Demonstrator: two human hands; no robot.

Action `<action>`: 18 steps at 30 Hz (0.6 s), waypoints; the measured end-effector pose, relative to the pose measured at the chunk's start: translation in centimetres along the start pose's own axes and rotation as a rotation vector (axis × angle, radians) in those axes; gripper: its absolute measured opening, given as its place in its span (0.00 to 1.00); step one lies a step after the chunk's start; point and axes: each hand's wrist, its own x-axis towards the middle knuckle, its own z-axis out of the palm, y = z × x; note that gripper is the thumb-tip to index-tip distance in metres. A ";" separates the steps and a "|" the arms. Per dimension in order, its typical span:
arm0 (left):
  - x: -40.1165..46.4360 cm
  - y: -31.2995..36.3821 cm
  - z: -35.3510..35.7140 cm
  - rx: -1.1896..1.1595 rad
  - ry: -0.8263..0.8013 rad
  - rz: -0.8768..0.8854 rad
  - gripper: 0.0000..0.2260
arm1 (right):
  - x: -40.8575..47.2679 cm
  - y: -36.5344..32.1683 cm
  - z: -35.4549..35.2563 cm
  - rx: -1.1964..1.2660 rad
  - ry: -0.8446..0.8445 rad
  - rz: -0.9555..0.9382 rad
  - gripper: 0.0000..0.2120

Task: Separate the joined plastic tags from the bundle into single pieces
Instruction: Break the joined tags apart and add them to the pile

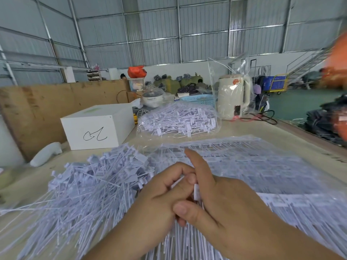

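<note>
A loose heap of single white plastic tags (90,184) covers the table's left front. To the right lies a flat clear bag of joined tags (253,166) in rows. My left hand (157,201) and my right hand (225,199) meet in the middle, above the tags. Between them they pinch a small bundle of white tags (196,192), whose thin tails hang down below the hands. The left fingers curl round the tag stems. The right thumb presses on the bundle and the right forefinger points up.
A clear bag full of tags (178,121) sits further back at centre. A white box (97,124) stands at the back left, a cream kettle in plastic (232,98) at the back right. Brown board (37,107) walls the left side. A white roll (47,154) lies by the box.
</note>
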 end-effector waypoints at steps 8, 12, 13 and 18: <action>-0.3 0.8 -0.4 -0.058 -0.140 0.025 0.07 | 0.2 0.7 0.0 0.043 0.033 -0.033 0.42; 0.2 1.0 -1.2 0.000 0.009 0.041 0.04 | 0.4 1.4 -0.6 0.069 0.140 -0.003 0.28; 0.4 1.1 -1.5 -0.010 0.041 0.033 0.04 | 0.5 1.7 -1.0 0.051 0.155 0.010 0.24; 0.3 1.0 -1.7 0.067 -0.023 -0.021 0.07 | 0.5 3.1 -1.5 0.123 0.047 0.024 0.13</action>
